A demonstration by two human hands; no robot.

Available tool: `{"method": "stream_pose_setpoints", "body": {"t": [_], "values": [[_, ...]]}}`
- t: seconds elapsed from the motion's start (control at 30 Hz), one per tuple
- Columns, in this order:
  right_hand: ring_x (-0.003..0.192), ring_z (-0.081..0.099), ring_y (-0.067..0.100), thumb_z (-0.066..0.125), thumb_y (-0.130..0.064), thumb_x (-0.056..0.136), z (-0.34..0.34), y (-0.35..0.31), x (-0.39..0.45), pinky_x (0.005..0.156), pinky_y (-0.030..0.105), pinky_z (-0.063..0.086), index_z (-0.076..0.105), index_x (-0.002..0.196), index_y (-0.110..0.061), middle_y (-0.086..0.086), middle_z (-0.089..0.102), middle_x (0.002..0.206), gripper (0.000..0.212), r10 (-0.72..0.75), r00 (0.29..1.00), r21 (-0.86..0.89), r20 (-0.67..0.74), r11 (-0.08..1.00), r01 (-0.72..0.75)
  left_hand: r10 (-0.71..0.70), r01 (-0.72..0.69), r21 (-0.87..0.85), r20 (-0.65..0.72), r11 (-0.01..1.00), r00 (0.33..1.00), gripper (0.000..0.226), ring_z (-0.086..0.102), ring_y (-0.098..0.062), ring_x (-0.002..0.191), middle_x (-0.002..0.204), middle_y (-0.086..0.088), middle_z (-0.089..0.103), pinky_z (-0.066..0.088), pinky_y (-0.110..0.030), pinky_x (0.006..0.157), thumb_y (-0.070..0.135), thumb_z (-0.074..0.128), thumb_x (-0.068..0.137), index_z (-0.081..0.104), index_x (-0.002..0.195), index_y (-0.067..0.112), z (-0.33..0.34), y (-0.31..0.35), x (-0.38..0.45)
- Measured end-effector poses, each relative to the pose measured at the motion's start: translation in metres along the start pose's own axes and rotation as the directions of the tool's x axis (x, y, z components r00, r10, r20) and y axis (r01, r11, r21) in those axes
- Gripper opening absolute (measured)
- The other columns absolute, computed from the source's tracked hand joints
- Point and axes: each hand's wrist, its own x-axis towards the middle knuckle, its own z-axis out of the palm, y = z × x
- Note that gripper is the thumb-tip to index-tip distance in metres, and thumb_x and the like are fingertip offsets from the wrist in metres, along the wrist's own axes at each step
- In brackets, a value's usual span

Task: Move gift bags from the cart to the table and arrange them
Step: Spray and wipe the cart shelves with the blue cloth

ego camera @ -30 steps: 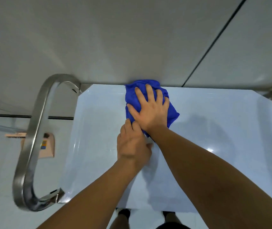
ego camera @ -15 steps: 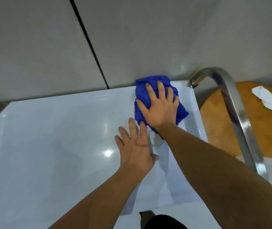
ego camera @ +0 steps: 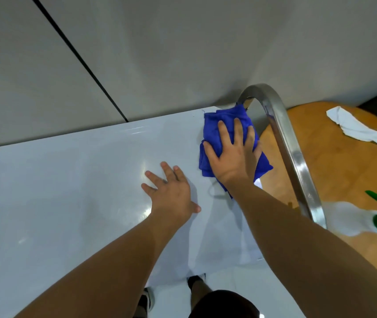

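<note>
**Cloth on the cart, no bags showing**

Grey wall panels are backing a glossy pale-blue cart top (ego camera: 68,191), and that is where both hands are working. Starting at the grip: the right hand (ego camera: 232,154) is lying flat, fingers spread and straight, pressing a bunched blue cloth (ego camera: 219,118) against the cart's far right corner; nothing is being pinched. The left hand (ego camera: 171,191) is resting palm down on the bare top just beside it, fingers splayed, holding nothing.

Outward from there, a steel handle (ego camera: 293,154) is arching over the cart's right end. Beyond it a wooden table (ego camera: 334,157) is carrying a white rag (ego camera: 355,129) and a green-topped spray bottle (ego camera: 366,222).

Gift bags are not showing anywhere in view, so I cannot say where they are. Judging by their kind alone, they would likely be light, crushable and easily tipped, best lifted by the handles or steadied at the base. The cloth itself is looking soft and limp.
</note>
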Motion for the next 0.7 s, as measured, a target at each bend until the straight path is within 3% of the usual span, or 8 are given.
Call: {"method": "stream_pose_setpoints", "body": {"t": [0.17,0.4,0.5,0.6,0.7], "values": [[0.152,0.007,0.038,0.019,-0.074,0.096,0.005,0.0,-0.047,0.121,0.061,0.011,0.015,0.158,-0.036,0.002,0.009,0.168,0.073,0.029,0.999,0.021,0.016,0.999,-0.029,-0.001,0.001,0.022,-0.023,1.0,1.0,0.126,-0.007,-0.064,0.143,0.163,-0.025,-0.019,0.013,-0.071,0.115,0.066,0.069,0.081,-0.012,0.158,0.007,0.003,0.0,0.003],[0.151,0.013,0.041,0.023,-0.072,0.098,0.014,0.001,-0.11,0.119,0.064,0.015,0.017,0.159,-0.034,0.005,0.014,0.167,0.073,0.016,1.0,0.018,0.005,1.0,-0.016,0.021,-0.028,-0.066,-0.108,0.997,0.994,0.115,-0.011,-0.063,0.143,0.164,-0.022,-0.017,0.009,-0.073,0.115,0.057,0.068,0.088,-0.008,0.159,0.008,0.012,-0.001,0.001],[0.152,0.011,0.041,0.023,-0.073,0.096,0.014,0.0,-0.113,0.119,0.063,0.014,0.016,0.159,-0.034,0.005,0.011,0.168,0.074,0.011,1.0,-0.014,0.022,1.0,-0.011,0.072,-0.102,-0.139,-0.203,0.985,0.976,0.109,-0.013,-0.054,0.148,0.166,-0.016,-0.015,0.003,-0.064,0.121,0.06,0.065,0.088,-0.002,0.161,0.015,0.026,-0.016,-0.005],[0.151,0.012,0.042,0.025,-0.073,0.096,0.015,-0.004,-0.111,0.119,0.065,0.014,0.018,0.159,-0.033,0.006,0.012,0.167,0.075,0.01,1.0,-0.033,0.019,0.999,-0.009,0.109,-0.217,-0.209,-0.432,0.954,0.895,0.084,0.013,-0.042,0.151,0.164,-0.019,0.017,0.016,-0.049,0.122,0.057,0.065,0.09,0.034,0.154,0.013,0.045,-0.055,-0.021],[0.151,0.012,0.044,0.025,-0.074,0.096,0.018,-0.013,-0.111,0.118,0.067,0.015,0.02,0.159,-0.031,0.008,0.014,0.167,0.076,0.011,1.0,-0.044,0.021,0.999,-0.01,0.03,-0.212,-0.188,-0.678,0.959,0.735,0.04,0.049,-0.042,0.127,0.139,-0.022,0.055,0.039,-0.049,0.108,0.032,0.065,0.096,0.065,0.126,0.006,0.065,-0.11,-0.036]]}}
